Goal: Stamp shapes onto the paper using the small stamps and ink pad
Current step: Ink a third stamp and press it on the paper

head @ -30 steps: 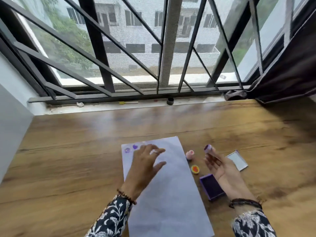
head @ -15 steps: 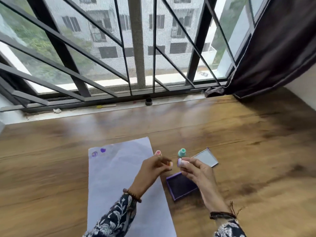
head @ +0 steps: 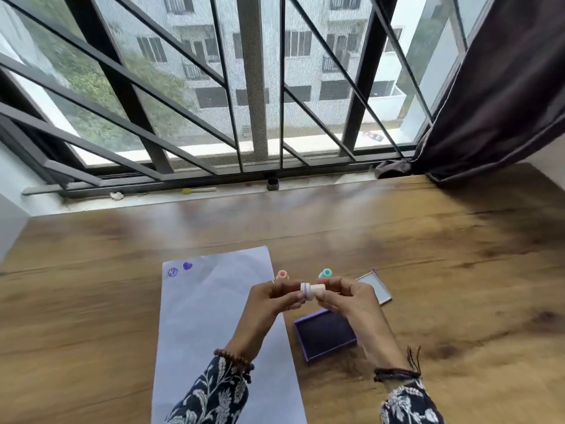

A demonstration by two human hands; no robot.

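Note:
A white sheet of paper lies on the wooden table with two purple prints at its top left corner. Above the table both hands meet on a small white stamp held sideways. My left hand pinches its ringed end and my right hand grips the other end. Below my right hand sits the open purple ink pad. Its lid lies to the right. A pink stamp and a teal stamp stand on the table just beyond the hands.
The wooden table runs to a window sill with a small black cap and a yellow-tipped stick. A barred window stands behind it. A dark curtain hangs at the right.
My left hand left the paper and came across to the stamp that my right hand held up. Both hands now hold it above the ink pad. The camera view shifted.

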